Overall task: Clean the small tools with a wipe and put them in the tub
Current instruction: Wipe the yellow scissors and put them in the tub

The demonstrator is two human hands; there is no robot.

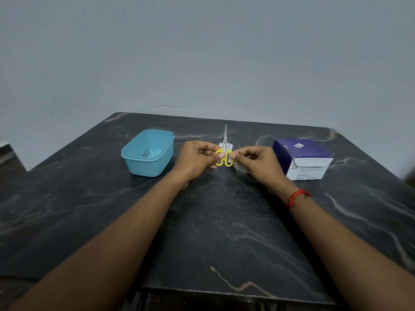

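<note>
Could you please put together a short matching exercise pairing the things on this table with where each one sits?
Things:
1. blue tub
2. yellow-handled scissors
3. box of wipes
4. red thread band

Places:
A. on the right wrist
B. right side of the table
C. left of the hands
D. held between both hands, blades pointing away

Pairs: 1-C, 2-D, 3-B, 4-A
</note>
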